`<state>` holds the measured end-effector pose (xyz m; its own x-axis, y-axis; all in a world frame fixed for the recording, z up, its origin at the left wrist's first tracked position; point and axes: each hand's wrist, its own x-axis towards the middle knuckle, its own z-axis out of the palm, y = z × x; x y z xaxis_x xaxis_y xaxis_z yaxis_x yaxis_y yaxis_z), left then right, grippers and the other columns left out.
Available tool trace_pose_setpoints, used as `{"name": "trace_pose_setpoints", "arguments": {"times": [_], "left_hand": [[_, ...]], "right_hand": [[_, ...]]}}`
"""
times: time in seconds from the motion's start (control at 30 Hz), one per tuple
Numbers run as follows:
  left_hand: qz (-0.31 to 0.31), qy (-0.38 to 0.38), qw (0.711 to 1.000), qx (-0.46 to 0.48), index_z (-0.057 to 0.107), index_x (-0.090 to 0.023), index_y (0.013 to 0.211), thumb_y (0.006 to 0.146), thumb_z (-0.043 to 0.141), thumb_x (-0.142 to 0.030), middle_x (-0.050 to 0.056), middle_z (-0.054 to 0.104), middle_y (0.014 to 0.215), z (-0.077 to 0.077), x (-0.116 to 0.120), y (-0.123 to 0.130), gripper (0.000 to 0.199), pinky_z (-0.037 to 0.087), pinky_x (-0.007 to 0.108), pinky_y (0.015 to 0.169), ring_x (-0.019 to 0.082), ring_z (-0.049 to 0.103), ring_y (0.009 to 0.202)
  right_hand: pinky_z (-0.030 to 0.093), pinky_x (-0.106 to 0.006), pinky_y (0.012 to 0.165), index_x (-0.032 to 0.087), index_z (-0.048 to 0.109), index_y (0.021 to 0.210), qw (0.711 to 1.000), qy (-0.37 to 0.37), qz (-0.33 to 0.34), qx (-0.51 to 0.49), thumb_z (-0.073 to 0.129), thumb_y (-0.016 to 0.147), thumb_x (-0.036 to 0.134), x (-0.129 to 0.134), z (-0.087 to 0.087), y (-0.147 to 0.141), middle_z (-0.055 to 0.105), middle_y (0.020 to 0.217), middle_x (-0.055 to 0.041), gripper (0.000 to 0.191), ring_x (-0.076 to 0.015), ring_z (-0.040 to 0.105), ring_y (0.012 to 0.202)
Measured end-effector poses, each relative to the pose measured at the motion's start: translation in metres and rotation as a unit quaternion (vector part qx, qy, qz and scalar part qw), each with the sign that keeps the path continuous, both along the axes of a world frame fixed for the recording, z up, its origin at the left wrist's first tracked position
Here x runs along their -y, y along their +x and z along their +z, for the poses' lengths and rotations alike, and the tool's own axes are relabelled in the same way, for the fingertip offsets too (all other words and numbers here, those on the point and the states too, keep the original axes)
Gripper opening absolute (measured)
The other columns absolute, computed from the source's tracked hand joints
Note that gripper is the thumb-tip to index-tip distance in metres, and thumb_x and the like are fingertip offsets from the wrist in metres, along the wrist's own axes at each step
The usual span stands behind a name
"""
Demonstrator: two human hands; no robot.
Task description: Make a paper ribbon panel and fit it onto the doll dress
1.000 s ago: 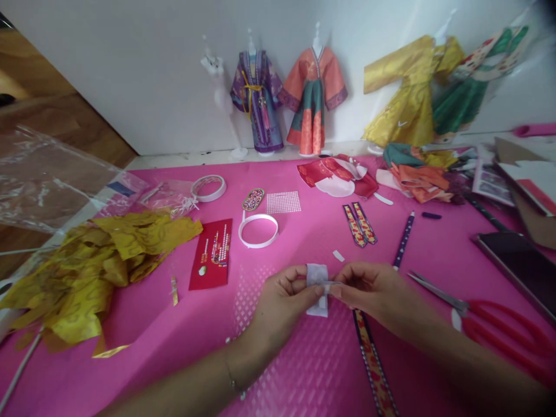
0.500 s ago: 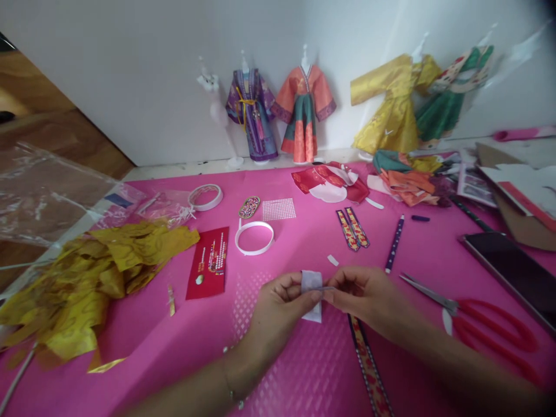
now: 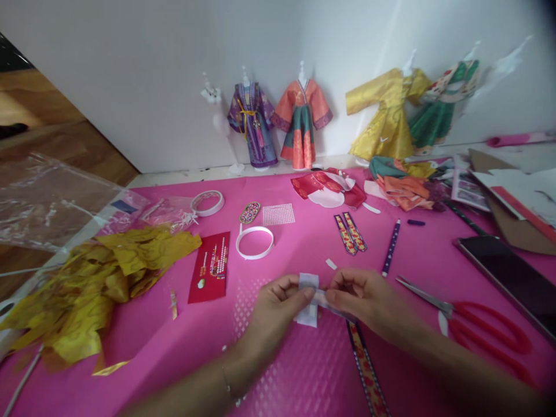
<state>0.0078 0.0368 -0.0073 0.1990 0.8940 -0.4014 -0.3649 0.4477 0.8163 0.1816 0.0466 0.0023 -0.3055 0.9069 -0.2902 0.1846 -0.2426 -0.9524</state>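
Note:
My left hand (image 3: 271, 313) is closed, its thumb and fingers pinching a small pale white piece of cloth or paper (image 3: 308, 316) that stands upright above the mat. Just to the right, my right hand (image 3: 369, 296) pinches a thin pale strip (image 3: 339, 311) whose left end meets the white piece at my left thumb. Below my right fingers a long patterned trim (image 3: 367, 368) with a dark beaded edge runs toward the near edge. Whether the pale strip is joined to this trim I cannot tell. Scissors (image 3: 449, 307) with red handles lie right of my right hand.
On the pink mat (image 3: 152, 370) lie yellow cloth (image 3: 87, 289), a red card (image 3: 209, 266), a white ring (image 3: 255, 242), two short trims (image 3: 350, 233), a pen (image 3: 391, 248) and a phone (image 3: 508, 272). Dressed miniature mannequins, including a purple robe (image 3: 256, 127), stand along the wall.
My right hand has turned slightly, and more of the pale strip shows, slanting down to the right. The white piece has tilted a little. The whole view has shifted slightly.

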Motion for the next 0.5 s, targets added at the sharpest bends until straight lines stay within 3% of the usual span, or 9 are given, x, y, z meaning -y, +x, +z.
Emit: {"name": "trace_pose_setpoints", "arguments": {"times": [0.27, 0.5], "left_hand": [[-0.022, 0.006, 1.0, -0.022, 0.072, -0.014, 0.084, 0.062, 0.087, -0.036, 0.005, 0.075, 0.069, -0.002, -0.001, -0.003, 0.034, 0.047, 0.024, 0.054, 0.013, 0.064, 0.052], [-0.005, 0.02, 0.999, -0.042, 0.072, -0.015, 0.085, 0.064, 0.086, -0.035, 0.002, 0.073, 0.068, -0.002, -0.006, -0.006, 0.031, 0.049, 0.025, 0.057, 0.013, 0.061, 0.054]], "right_hand": [[0.031, -0.025, 0.051, 0.02, 0.056, 0.066, 1.0, -0.014, 0.005, -0.01, 0.07, 0.074, 0.042, -0.001, -0.001, 0.002, 0.049, 0.057, 0.0052, 0.027, -0.0099, 0.041, 0.052], [0.037, -0.024, 0.058, 0.019, 0.065, 0.083, 0.998, -0.008, 0.067, -0.007, 0.072, 0.076, 0.03, -0.011, -0.004, 0.014, 0.059, 0.07, 0.0027, 0.015, -0.0111, 0.05, 0.062]]}}
